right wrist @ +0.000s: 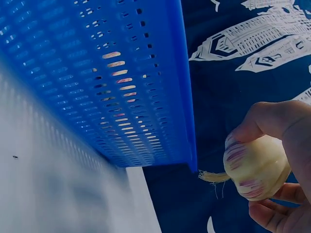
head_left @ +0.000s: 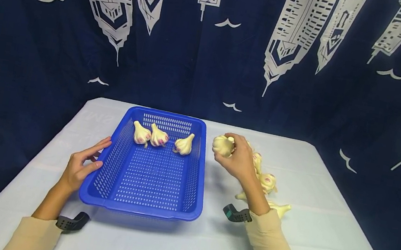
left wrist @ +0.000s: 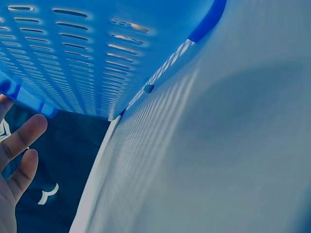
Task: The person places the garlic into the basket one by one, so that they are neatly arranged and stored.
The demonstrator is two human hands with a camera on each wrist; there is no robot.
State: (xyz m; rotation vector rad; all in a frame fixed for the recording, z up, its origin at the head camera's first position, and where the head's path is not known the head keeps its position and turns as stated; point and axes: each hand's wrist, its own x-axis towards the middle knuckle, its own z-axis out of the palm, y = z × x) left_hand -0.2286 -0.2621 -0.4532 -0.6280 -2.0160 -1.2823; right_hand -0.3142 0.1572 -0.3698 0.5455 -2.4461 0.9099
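A blue plastic basket (head_left: pixel 140 209) with slotted walls stands left of the middle of the table. Three garlic bulbs (head_left: pixel 183 144) lie in its far half. My left hand (head_left: pixel 76 169) rests against the basket's left rim, its fingers fairly straight; in the left wrist view its fingertips (left wrist: pixel 35 125) are beside the rim. To the right of the basket, my right hand (head_left: pixel 240 159) pinches a garlic bulb (head_left: pixel 222 146) between thumb and fingers, above the table. In the right wrist view this bulb (right wrist: pixel 255 167) shows purple streaks and root hairs pointing toward the basket.
More garlic bulbs (head_left: pixel 268 182) lie in a group on the table to the right, partly hidden by my right forearm. A white cloth covers the table (head_left: pixel 328 237). Behind it hangs a dark blue curtain (head_left: pixel 194 67) with white building prints.
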